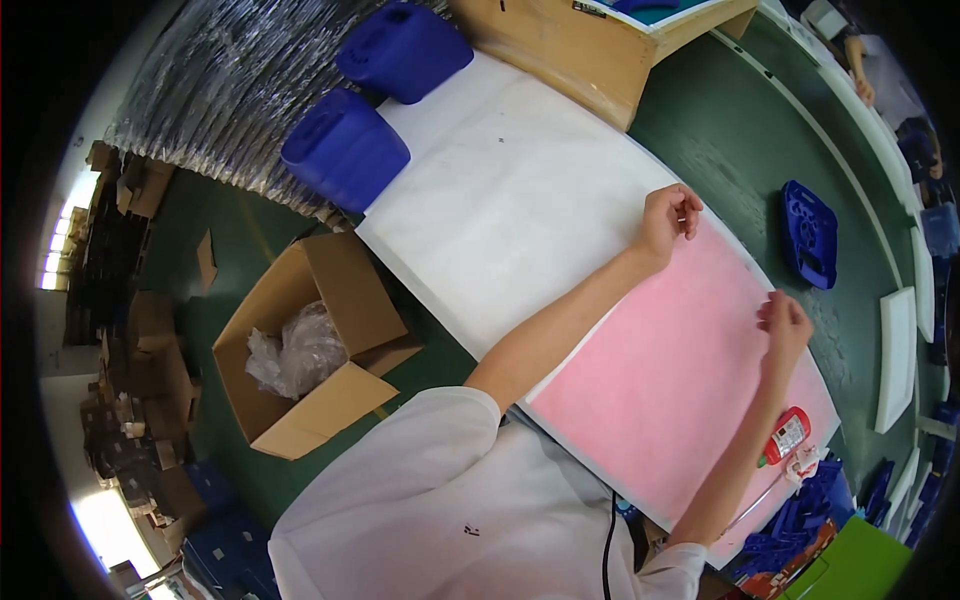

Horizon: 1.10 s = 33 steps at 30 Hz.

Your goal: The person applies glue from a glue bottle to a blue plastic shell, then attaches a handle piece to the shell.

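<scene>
My left hand [668,226] hovers over the seam where the white sheet [500,210] meets the pink sheet [650,370]. Its fingers are loosely curled and a little apart, with nothing in them. Farther right, my right hand [786,326] is above the table's far edge, beside the green conveyor belt [720,150]. Slightly blurred, its fingers are bent and apart, and no object shows in them. Just beyond it, a blue molded plastic part [808,236] with a handle-like opening lies on the belt. A red bottle [788,434] is next to my right forearm.
Two blue plastic containers [345,148] stand at the table's far left. A cardboard box [300,345] with clear plastic bags is on the floor at left. Blue parts [800,520] pile up by a green panel [860,565]. Another person [885,80] is across the belt.
</scene>
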Motion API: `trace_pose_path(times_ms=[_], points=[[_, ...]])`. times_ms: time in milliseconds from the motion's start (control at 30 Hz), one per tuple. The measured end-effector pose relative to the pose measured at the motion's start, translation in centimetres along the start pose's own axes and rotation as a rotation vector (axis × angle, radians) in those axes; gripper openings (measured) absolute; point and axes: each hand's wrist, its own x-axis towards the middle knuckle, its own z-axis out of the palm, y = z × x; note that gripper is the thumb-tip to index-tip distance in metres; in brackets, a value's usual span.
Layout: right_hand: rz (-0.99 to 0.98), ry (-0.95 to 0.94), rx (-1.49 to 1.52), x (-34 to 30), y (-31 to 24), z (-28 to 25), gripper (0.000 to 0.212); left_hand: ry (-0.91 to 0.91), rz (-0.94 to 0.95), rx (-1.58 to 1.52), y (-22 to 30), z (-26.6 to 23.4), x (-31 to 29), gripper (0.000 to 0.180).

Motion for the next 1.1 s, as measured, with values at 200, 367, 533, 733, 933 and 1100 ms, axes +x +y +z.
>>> trace_pose_path(times_ms=[200, 367, 533, 733, 933, 1100], points=[[-0.179, 0.036, 0.085, -3.5, 3.6, 2.5, 0.019, -0.103, -0.028, 0.259, -0.7, 0.4, -0.4, 0.022], [-0.053, 0.063, 0.607, -3.2, 3.9, 1.9, 0.017, -0.033, 0.248, 0.666, 1.4, 1.6, -0.6, 0.018], [-0.062, -0.051, 0.517, -2.6, 4.0, 0.9, 0.018, 0.030, 0.324, 1.823, 12.7, 3.2, 1.1, 0.018], [0.009, -0.051, 0.548, -2.3, 3.8, 1.5, 0.020, 0.520, 0.517, 2.831, 32.0, -5.8, -0.7, 0.053], [0.005, -0.050, 0.581, -2.6, 3.3, 1.6, 0.017, 0.727, 0.007, 2.742, 39.4, -14.7, -3.9, 0.073], [-0.004, -0.072, 0.610, -2.8, 3.2, 1.2, 0.017, 0.992, 0.183, 2.706, 37.9, -12.9, -4.3, 0.069]])
